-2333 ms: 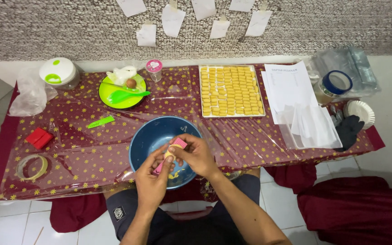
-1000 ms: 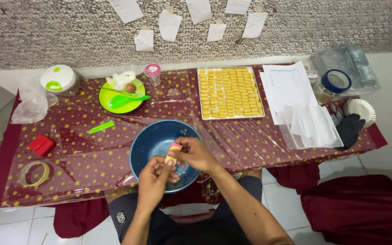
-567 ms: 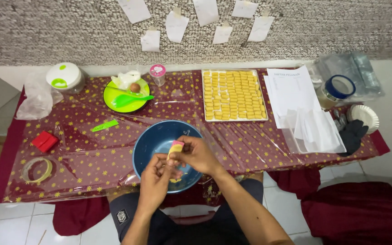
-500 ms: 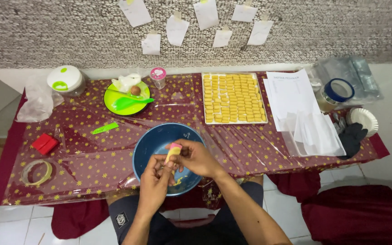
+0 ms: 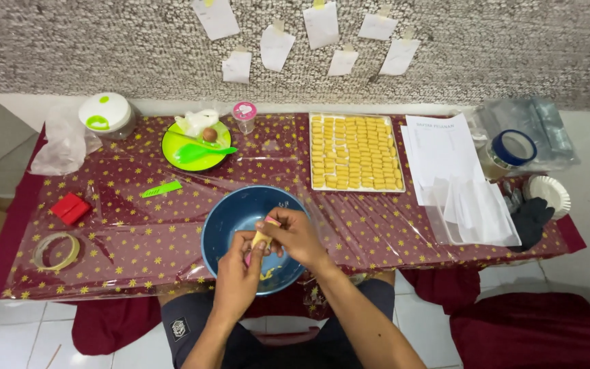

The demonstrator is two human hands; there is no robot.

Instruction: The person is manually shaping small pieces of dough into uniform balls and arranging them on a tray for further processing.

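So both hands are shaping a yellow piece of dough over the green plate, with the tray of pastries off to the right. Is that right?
Not quite. In the head view, both hands, left hand and right hand, work the yellow piece of dough over the blue bowl, not the green plate. The tray of pastries does lie to the right.

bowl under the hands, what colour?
Blue. The bowl sits under both hands on the star-patterned cloth; the head view shows it.

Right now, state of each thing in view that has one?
left hand: pinching the dough piece over the bowl
right hand: closed on the dough piece from the other side
dough piece: held between both hands
blue bowl: upright, nearly empty
baking tray: filled with rows of yellow pieces
small jar: upright, lid on
tape roll: lying flat
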